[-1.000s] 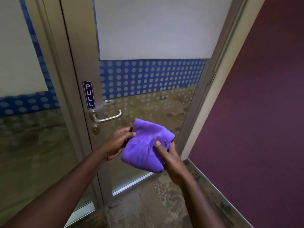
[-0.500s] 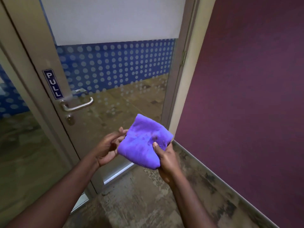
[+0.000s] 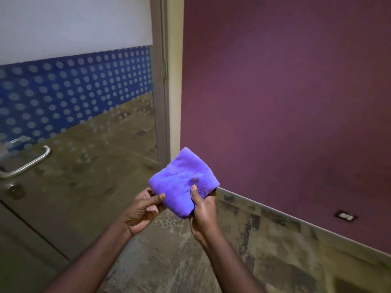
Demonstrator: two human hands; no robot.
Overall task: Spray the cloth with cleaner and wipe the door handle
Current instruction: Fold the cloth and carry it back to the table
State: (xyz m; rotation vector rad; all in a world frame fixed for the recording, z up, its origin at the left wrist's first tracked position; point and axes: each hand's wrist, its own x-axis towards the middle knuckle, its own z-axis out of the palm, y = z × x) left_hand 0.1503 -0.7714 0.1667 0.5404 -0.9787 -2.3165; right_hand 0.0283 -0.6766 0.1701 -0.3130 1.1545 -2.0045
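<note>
A folded purple cloth (image 3: pixel 182 182) is held in front of me at mid-frame, with a small dark spot near its right side. My right hand (image 3: pixel 202 210) grips its lower right edge, thumb on top. My left hand (image 3: pixel 141 210) pinches its lower left edge between thumb and fingers. The silver lever door handle (image 3: pixel 29 161) sits at the far left edge on the glass door (image 3: pixel 95 157), well to the left of the cloth. A round lock (image 3: pixel 14 190) lies below the handle. No cleaner bottle is in view.
A maroon wall (image 3: pixel 285 102) fills the right side, with a skirting strip and a small wall socket (image 3: pixel 346 216) low down. The door frame and hinge (image 3: pixel 165 70) stand between door and wall. Patterned brown carpet (image 3: pixel 264 250) covers the floor.
The view has swung right: the door handle slid from centre-left to the far left edge and the PULL sign left the frame. Both hands keep hold of the cloth.
</note>
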